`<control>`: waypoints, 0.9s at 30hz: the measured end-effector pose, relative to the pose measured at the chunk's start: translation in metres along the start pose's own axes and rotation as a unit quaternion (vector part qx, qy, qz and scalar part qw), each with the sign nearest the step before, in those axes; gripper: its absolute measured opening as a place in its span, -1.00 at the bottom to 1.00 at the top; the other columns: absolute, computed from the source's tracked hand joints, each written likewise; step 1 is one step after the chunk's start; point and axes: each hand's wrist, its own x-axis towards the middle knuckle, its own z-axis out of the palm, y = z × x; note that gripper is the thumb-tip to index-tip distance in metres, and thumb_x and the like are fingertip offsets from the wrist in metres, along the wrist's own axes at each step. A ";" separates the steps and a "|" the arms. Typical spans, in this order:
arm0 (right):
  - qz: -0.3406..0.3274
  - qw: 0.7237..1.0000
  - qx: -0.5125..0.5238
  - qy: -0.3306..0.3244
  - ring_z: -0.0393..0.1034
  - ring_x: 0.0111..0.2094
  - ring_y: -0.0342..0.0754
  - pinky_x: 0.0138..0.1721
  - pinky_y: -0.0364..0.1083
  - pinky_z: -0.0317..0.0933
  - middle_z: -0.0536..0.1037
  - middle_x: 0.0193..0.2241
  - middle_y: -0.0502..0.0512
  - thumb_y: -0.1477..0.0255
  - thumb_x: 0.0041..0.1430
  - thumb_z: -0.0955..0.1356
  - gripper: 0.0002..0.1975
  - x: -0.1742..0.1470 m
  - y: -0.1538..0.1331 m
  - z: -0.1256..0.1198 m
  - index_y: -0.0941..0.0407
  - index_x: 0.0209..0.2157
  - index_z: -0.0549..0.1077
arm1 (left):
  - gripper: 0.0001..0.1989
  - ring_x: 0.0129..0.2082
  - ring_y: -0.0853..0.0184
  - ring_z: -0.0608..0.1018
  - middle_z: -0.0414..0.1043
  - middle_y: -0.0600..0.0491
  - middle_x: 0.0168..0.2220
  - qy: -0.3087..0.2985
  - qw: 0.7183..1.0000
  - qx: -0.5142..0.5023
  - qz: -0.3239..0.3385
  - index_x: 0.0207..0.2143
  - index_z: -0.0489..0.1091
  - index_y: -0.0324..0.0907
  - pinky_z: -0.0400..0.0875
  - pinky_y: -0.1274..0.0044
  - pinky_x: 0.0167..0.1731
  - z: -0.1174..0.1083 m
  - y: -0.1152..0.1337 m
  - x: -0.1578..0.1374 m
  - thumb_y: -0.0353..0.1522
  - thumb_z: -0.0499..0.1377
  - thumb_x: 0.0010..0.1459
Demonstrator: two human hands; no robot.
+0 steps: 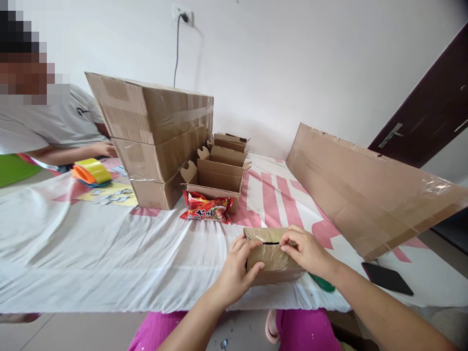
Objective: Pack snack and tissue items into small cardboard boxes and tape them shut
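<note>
A small cardboard box [274,258] with shiny tape over its top lies near the table's front edge, a dark slit between its flaps. My left hand [239,265] grips the box's left end, thumb along the front and a fingertip by the slit. At the slit's right end, my right hand [302,248] pinches with thumb and forefinger; what is between them is too small to make out. Beneath my right wrist a green object [321,282] is partly covered. Just beyond the box lies a red instant noodle packet [207,208].
Taped cartons [171,136] are stacked at left centre. Open boxes [219,175] stand in a row beside them. A large cardboard sheet [351,185] leans at right, near a black phone-like slab [387,278]. At left, a person's arm [80,152] is near yellow and orange rolls [91,171].
</note>
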 end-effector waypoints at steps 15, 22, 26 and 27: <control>-0.203 0.961 -0.185 0.034 0.37 -0.19 0.00 -0.16 0.00 0.31 0.50 -0.25 0.09 0.54 0.17 0.36 -0.85 -0.032 0.006 -0.002 0.10 -0.20 0.48 | -0.66 -0.01 0.16 0.47 0.46 -0.02 -0.12 0.004 1.000 0.016 -0.009 0.03 0.28 -0.09 0.18 0.11 0.19 0.002 -0.005 0.000 -0.31 0.16 0.19; -0.273 0.890 -0.360 0.062 0.31 -0.34 -0.03 -0.32 -0.03 0.20 0.49 -0.40 0.12 0.63 0.22 0.23 -0.80 -0.031 -0.001 0.012 0.15 -0.36 0.46 | -0.66 0.03 0.15 0.45 0.45 -0.02 -0.12 0.010 1.000 0.019 -0.004 0.03 0.26 -0.08 0.22 0.13 0.17 0.002 -0.007 0.001 -0.31 0.15 0.20; -0.295 0.856 -0.419 0.066 0.25 -0.43 -0.02 -0.41 -0.02 0.12 0.42 -0.49 0.11 0.67 0.16 0.22 -0.78 -0.029 -0.005 0.018 0.16 -0.45 0.40 | -0.66 0.04 0.15 0.44 0.43 -0.02 -0.11 0.007 1.000 0.015 -0.005 0.03 0.25 -0.08 0.22 0.13 0.17 0.003 -0.008 0.002 -0.32 0.15 0.21; -0.298 0.852 -0.425 0.061 0.24 -0.44 -0.02 -0.42 -0.02 0.11 0.41 -0.51 0.10 0.67 0.16 0.22 -0.78 -0.027 -0.005 0.019 0.16 -0.47 0.39 | -0.66 0.04 0.15 0.44 0.43 -0.02 -0.11 0.008 1.000 0.014 -0.005 0.03 0.25 -0.08 0.22 0.13 0.17 0.003 -0.008 0.002 -0.33 0.15 0.20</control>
